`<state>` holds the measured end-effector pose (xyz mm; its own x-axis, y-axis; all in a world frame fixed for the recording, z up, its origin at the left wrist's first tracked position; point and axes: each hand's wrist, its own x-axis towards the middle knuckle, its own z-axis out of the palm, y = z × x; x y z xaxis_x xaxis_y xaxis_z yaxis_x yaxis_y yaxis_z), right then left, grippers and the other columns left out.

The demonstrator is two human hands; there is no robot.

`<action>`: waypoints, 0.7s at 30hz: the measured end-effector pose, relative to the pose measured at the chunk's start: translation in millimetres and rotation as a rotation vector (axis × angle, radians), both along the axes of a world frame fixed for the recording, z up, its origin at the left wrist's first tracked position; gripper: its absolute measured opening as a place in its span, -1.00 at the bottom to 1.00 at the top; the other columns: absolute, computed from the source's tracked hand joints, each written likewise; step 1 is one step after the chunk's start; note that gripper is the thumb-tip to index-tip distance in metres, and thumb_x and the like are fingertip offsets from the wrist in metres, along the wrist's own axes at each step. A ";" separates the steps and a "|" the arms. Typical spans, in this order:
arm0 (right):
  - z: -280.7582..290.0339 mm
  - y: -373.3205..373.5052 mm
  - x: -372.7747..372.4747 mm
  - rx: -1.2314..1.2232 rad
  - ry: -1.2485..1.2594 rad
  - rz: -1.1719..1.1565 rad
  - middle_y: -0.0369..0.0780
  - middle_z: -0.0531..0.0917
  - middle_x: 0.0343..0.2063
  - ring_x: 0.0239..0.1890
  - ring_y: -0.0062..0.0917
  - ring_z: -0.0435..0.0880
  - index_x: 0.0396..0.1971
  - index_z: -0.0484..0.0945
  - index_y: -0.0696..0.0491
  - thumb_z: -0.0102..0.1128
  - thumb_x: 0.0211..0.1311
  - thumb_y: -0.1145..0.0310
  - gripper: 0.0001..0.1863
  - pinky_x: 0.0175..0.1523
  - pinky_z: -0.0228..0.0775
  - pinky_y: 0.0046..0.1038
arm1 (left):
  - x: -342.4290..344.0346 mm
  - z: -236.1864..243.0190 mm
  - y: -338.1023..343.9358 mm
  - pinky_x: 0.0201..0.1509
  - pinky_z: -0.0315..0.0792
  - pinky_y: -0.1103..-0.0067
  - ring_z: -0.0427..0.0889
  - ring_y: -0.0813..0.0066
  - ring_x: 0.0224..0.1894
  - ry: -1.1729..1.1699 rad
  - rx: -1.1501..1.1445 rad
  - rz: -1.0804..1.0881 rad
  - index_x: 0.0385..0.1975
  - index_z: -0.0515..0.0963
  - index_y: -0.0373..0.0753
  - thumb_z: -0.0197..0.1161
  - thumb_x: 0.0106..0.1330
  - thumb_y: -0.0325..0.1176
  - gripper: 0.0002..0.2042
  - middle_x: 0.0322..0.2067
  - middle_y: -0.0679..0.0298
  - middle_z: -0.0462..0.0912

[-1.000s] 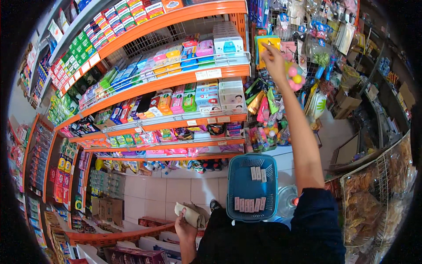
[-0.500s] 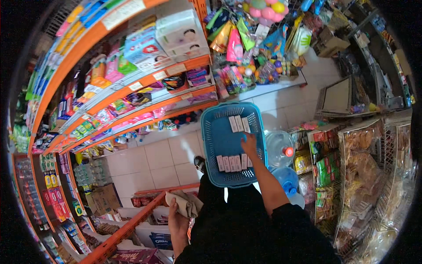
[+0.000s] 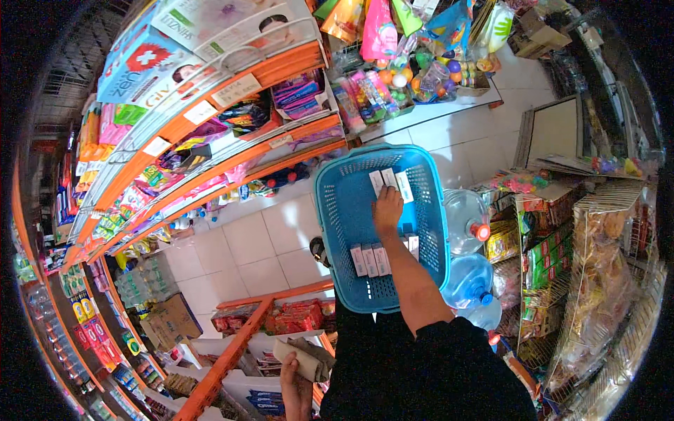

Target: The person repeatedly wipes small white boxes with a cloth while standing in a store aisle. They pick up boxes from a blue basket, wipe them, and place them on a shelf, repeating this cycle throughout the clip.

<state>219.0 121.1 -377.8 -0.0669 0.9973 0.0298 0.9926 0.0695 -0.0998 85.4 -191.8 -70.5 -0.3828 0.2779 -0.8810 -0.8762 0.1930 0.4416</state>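
A blue plastic basket (image 3: 444,231) with perforated sides stands in front of me. Inside it, a short row of small white boxes (image 3: 404,186) lies at the far end, and several more small white boxes (image 3: 370,260) line up at the near end. My right hand (image 3: 387,212) reaches down into the basket, its fingers bent closed around the near end of a box in the far row; the fingertips are partly hidden. Down at the left, my left hand (image 3: 295,382) grips a folded grey-brown cloth (image 3: 306,359) between thumb and fingers, beside a low shelf.
Orange-edged shelves (image 3: 232,137) of packaged goods rise on the left. Large clear water jugs (image 3: 463,223) stand right of the basket, with wire racks (image 3: 597,259) of snack bags beyond. An orange rail (image 3: 235,358) crosses the lower left. Pale tiles (image 3: 242,245) cover the floor.
My right hand has moved left and forward onto the far row of boxes. My left hand, still holding the cloth, sits lower in view. The view has shifted closer to the basket.
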 end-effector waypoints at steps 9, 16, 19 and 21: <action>40.6 -8.1 0.7 0.019 0.459 -0.116 -0.11 0.51 -0.33 -0.27 -0.26 0.46 -0.21 0.39 0.19 0.22 -0.18 0.34 -0.54 -0.21 0.31 -0.36 | 11.9 6.0 3.3 0.11 0.21 0.39 0.33 0.28 0.02 0.158 -0.001 -0.202 -0.15 0.39 -0.35 0.08 0.17 -0.30 -0.69 -0.09 0.14 0.38; 143.6 -95.9 42.5 -1.094 1.738 -0.387 -0.25 0.56 -0.35 -0.30 -0.56 0.52 -0.26 0.47 0.14 0.12 0.07 0.24 -0.69 -0.22 0.37 -0.53 | 23.1 2.0 29.2 0.11 0.17 0.42 0.28 0.32 0.06 0.204 0.255 -0.333 -0.06 0.36 -0.33 0.01 0.21 -0.05 -0.53 -0.01 0.13 0.34; 269.1 -125.9 38.9 -1.282 1.623 -0.063 -0.29 0.55 -0.35 -0.34 -0.58 0.51 -0.31 0.49 0.12 0.12 0.08 0.24 -0.73 -0.19 0.35 -0.56 | 31.6 20.2 55.6 0.09 0.20 0.43 0.33 0.34 0.02 0.267 0.326 -0.319 -0.04 0.32 -0.33 0.05 0.19 -0.04 -0.51 -0.06 0.15 0.38; 328.0 -143.3 36.4 -1.201 1.454 0.227 -0.28 0.55 -0.38 -0.35 -0.55 0.52 -0.31 0.49 0.13 0.14 0.07 0.22 -0.71 -0.19 0.35 -0.55 | 34.2 36.4 55.1 0.05 0.26 0.45 0.38 0.37 -0.03 0.215 0.409 -0.311 -0.04 0.31 -0.33 0.12 0.15 -0.12 -0.52 -0.12 0.18 0.41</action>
<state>255.4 -22.1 -49.8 -0.7465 0.5080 -0.4297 0.0896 -0.5632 -0.8215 119.6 -136.7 -34.1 -0.3878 0.7092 -0.5888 -0.6870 0.2035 0.6976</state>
